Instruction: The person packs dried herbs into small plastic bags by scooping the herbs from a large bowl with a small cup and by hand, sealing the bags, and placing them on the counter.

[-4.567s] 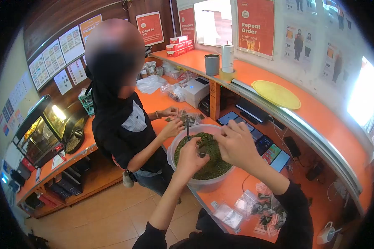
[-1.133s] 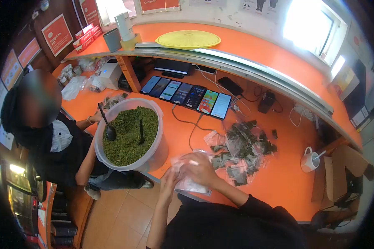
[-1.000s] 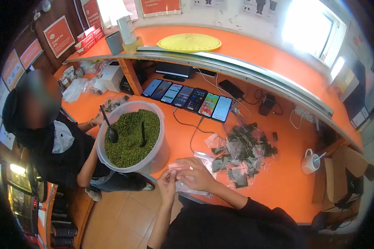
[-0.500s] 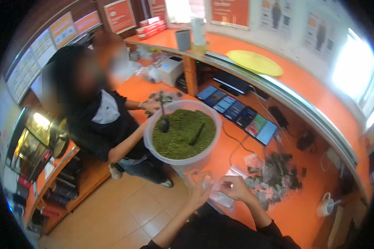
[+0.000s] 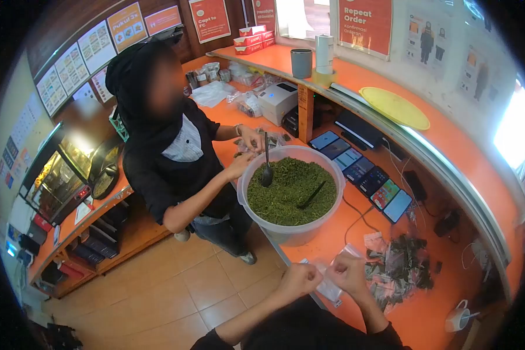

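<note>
My left hand is closed, its fingertips pinching a small clear plastic bag that is mostly hidden between the hands. Close beside it, my right hand is also closed, gripping the other side of this bag. Just below them, clear zip bags lie at the counter's edge. A large translucent tub of chopped dried green leaves stands in front of my hands. A dark spoon and a second dark utensil stick into the leaves. Small filled packets are heaped to my right.
A co-worker stands across the tub, hands near more packets. Several phones with cables line the counter. A white mug stands at the right. A yellow tray and grey cup sit on the shelf.
The view has shifted, so the scene sits lower and further right. My left fingers, spread before, have closed in beside my right hand. The co-worker's hands remain beside the tub.
</note>
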Demonstrator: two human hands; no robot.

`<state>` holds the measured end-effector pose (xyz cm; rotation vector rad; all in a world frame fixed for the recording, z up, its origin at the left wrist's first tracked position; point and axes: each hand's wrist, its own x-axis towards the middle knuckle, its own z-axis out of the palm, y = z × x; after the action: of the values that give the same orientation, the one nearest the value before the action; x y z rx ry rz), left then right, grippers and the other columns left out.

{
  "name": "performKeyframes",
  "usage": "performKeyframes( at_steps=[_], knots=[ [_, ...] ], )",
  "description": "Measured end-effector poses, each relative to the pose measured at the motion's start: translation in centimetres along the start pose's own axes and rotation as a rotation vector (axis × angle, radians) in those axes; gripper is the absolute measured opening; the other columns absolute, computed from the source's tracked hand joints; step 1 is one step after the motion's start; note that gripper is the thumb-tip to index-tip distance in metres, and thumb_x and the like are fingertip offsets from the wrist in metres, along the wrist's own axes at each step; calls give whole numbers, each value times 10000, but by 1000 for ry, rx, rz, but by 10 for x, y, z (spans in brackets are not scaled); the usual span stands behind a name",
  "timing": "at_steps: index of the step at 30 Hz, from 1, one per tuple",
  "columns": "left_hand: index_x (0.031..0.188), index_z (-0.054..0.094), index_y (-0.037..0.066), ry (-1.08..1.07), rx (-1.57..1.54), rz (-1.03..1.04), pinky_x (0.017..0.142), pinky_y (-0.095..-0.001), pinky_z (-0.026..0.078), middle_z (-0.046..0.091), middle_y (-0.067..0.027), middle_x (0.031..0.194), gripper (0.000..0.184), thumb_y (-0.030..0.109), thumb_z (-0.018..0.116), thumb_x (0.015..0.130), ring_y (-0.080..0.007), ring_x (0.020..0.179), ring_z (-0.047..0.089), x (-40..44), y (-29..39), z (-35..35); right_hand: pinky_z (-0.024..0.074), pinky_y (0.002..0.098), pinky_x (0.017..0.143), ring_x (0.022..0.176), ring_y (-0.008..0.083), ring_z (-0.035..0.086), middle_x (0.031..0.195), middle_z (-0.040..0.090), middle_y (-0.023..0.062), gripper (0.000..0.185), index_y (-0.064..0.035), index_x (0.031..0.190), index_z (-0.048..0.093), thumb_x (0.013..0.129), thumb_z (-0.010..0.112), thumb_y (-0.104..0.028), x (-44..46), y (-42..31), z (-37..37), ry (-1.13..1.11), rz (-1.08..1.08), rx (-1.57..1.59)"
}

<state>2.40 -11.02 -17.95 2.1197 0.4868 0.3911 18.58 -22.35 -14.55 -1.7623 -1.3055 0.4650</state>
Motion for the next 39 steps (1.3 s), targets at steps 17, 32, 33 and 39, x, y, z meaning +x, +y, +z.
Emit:
performKeyframes(
  at_steps=[17,32,33,39],
  knots=[
    [1359,495,36,344,146,119,966,-412,473,563,-166,1263,784,219,846,682,-325,1129,573,-4,21,-38,529,363,572,650,288,672,783,643,140,93,-11,911,653,818,656,-8,25,-46,-9,123,-222,-179],
    [1324,599,43,591,-279,-25,660,-226,491,657,-84,1097,589,68,805,772,-84,734,585,-17,17,-24,433,369,869,936,226,594,824,619,41,185,-108,912,710,733,747,-135,148,-106,-43,232,-747,-763],
    [1309,595,15,545,-316,-84,704,-221,498,641,-84,1181,566,70,808,788,-81,824,595,-19,12,-27,408,385,899,939,227,583,818,611,38,172,-113,904,711,740,738,-156,162,-92,-42,86,-772,-864],
    [1279,603,10,669,-247,-77,731,-231,499,592,-81,1207,513,84,797,810,-105,896,626,-31,-5,-56,408,398,802,919,228,563,859,622,34,114,-111,864,687,751,686,-121,189,-90,-53,-68,-698,-918]
  ],
)
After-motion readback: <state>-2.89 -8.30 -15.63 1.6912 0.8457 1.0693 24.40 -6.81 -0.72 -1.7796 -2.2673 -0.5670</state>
